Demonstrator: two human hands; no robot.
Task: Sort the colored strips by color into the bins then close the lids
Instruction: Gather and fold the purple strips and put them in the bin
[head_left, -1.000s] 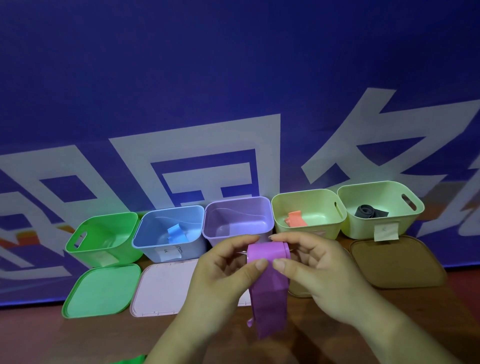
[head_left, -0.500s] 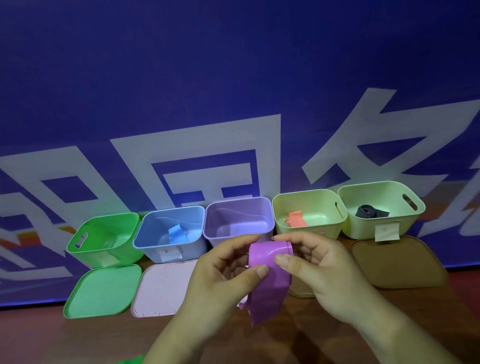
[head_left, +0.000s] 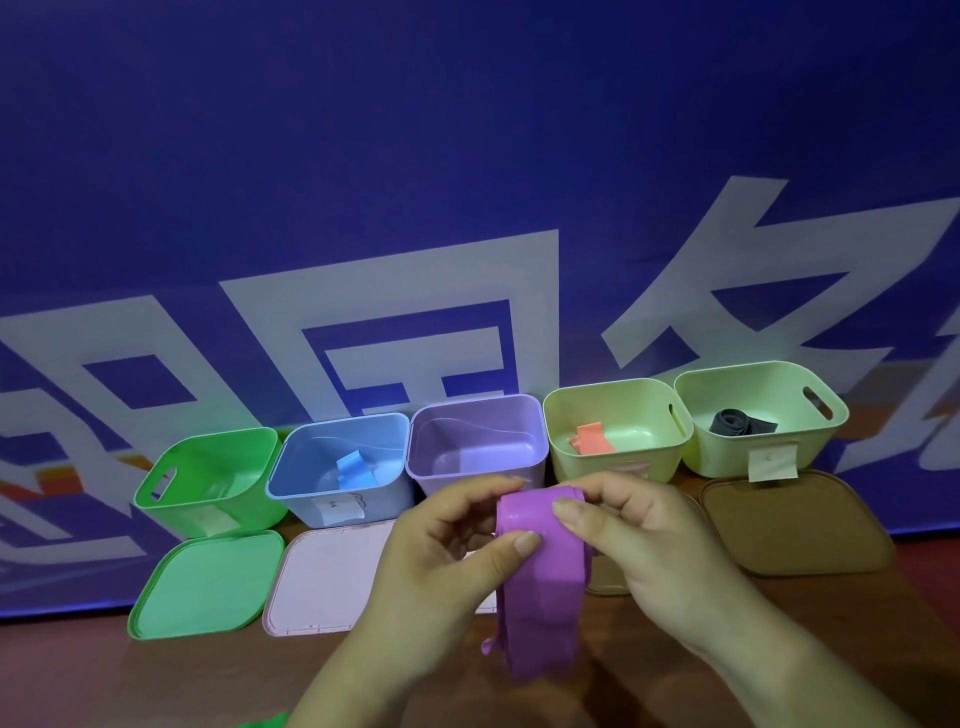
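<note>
We see the left thumb and fingers (head_left: 523, 543) pinching the near face of the purple strip (head_left: 540, 592), with the other fingertips curled over behind its top fold. The right hand's fingers (head_left: 567, 510) pinch that same fold from the other side, thumb in front. The left hand (head_left: 441, 556) and right hand (head_left: 644, 540) both grasp the strip, holding it above the desk (head_left: 104, 675). Its doubled length hangs down between the wrists.

Just behind the hands we find the purple bin (head_left: 467, 457), open, with nothing visible in it. To its left stands the blue bin (head_left: 306, 457) with a blue strip (head_left: 356, 467) inside and a white label (head_left: 338, 509) on its front. The green bin (head_left: 208, 467) comes next. To the right of the purple one, a pale yellow-green bin (head_left: 644, 415) holds an orange strip (head_left: 592, 437). A second yellow-green bin (head_left: 753, 387) holds a rolled dark grey strip (head_left: 740, 423) and has a paper tag (head_left: 772, 462) on its front.

We count four lids lying flat on the desk in front of the row. There is a green lid (head_left: 205, 584), a pale pink lid (head_left: 327, 577), a brown lid (head_left: 795, 519) and another brown lid (head_left: 605, 578) mostly hidden by the right hand. A green scrap (head_left: 265, 721) shows at the bottom edge. Behind everything hangs a blue backdrop (head_left: 467, 156) with large white characters.
</note>
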